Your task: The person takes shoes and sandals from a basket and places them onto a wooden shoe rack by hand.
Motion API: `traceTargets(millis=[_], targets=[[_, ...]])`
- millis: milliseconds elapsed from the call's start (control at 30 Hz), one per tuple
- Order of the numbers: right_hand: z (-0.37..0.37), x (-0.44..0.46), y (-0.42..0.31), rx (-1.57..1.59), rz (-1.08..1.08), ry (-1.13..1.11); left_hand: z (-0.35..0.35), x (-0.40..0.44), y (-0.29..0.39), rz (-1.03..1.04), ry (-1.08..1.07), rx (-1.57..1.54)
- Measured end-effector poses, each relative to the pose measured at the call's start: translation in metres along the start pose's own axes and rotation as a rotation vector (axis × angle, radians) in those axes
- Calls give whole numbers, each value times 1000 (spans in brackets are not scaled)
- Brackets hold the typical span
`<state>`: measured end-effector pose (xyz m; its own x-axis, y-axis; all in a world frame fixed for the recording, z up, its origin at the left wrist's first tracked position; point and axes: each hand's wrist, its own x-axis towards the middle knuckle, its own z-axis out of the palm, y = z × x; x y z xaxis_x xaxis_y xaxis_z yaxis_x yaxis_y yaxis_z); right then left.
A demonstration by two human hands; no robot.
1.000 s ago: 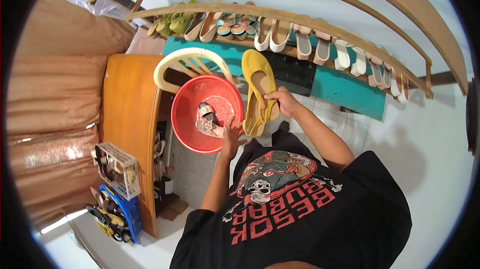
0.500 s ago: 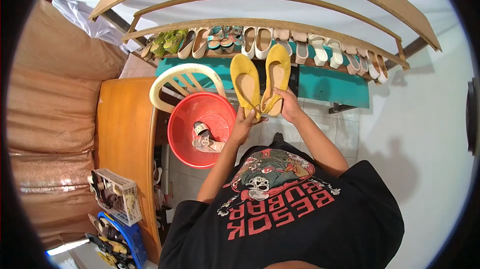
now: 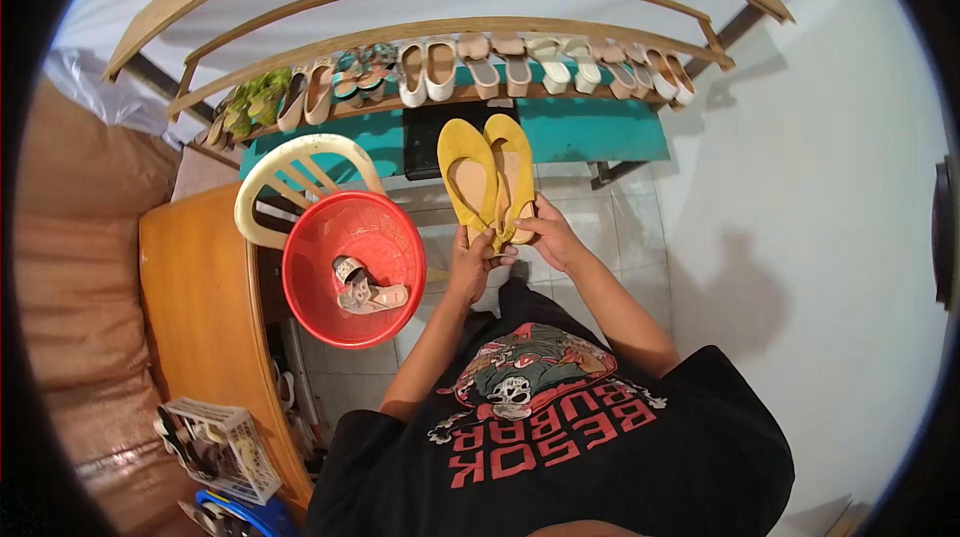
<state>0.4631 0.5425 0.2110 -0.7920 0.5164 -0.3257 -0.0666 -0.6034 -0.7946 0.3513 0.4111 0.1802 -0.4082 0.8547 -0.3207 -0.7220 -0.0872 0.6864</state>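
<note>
A pair of yellow slingback flats is held in front of me, toes pointing away and the two shoes side by side. My left hand (image 3: pixel 472 262) grips the left yellow shoe (image 3: pixel 462 162) by its heel end. The heel of the right yellow shoe (image 3: pixel 513 159) is between the fingers of my right hand (image 3: pixel 550 235). Both hands are close together, below the shoe rack. Left of them, a red basin (image 3: pixel 305 282) rests on a cream plastic chair (image 3: pixel 262 182). A pair of sandals (image 3: pixel 372 297) lies inside it.
Several pairs of shoes line a wooden rack (image 3: pixel 590 29) at the back, above a teal bench (image 3: pixel 590 127). On the left stands a wooden table (image 3: pixel 195 277), with a white crate of shoes (image 3: pixel 250 462) and a blue basket (image 3: pixel 262 512) nearby. A white wall is at right.
Both hands have drawn the yellow shoes lower and closer to my body, bringing the pair closer together. My view has shifted, so the rack and the basin sit further left.
</note>
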Motion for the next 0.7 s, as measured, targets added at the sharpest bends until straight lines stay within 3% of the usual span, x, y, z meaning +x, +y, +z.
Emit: traceTargets(millis=[133,433,500,700], targets=[[-19,-30,13,182,-103,32,9,-4,-17,-22,-19,44],[-90,-56,-30,176,-137,29,77,29,-63,-35,-33,152],[-116,-64,-51,167,-145,28,106,42,-74,61,-81,209],[-204,-91,-121,169,-224,-43,170,85,-121,27,-289,388]])
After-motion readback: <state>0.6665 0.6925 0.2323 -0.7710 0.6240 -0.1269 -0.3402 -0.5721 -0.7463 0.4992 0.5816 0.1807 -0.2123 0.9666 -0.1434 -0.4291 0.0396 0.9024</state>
